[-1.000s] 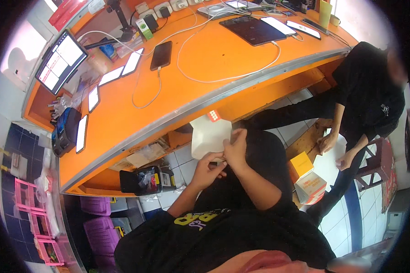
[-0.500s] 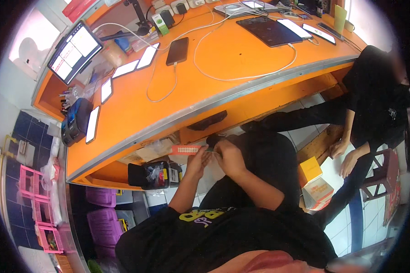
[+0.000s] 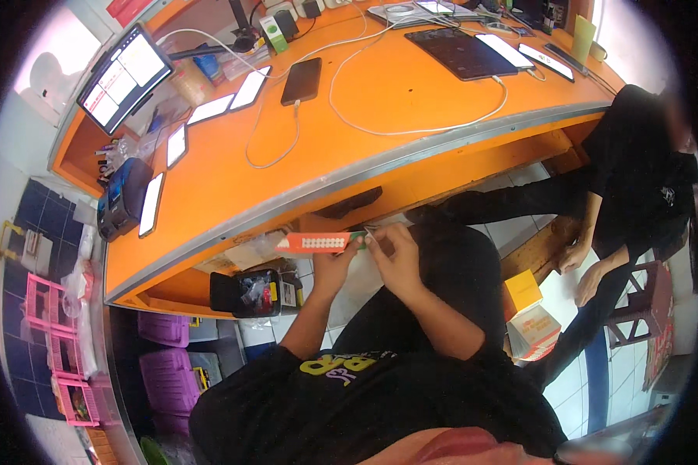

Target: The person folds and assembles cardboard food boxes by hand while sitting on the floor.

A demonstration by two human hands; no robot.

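A flat red packet (image 3: 293,242) with a block of small white marks and a green end is held level above my lap, just below the desk edge. My left hand (image 3: 333,265) is closed around its underside, thumb near the green end. At that green end my right hand (image 3: 395,260) pinches a small pale edge, perhaps a flap; its exact kind is too small to tell. The fingertips of both hands nearly meet there.
The orange desk (image 3: 209,186) with a metal edge spans the front. On it lie a dark phone (image 3: 301,81), several lit phones, a tablet (image 3: 454,54) and cables. Below stands a black bin (image 3: 256,294). To the right are small boxes (image 3: 533,332) and a seated person (image 3: 636,170).
The packet has risen slightly and shows more of its printed face. My right hand has turned so its fingers pinch at the green end. The view has shifted a little.
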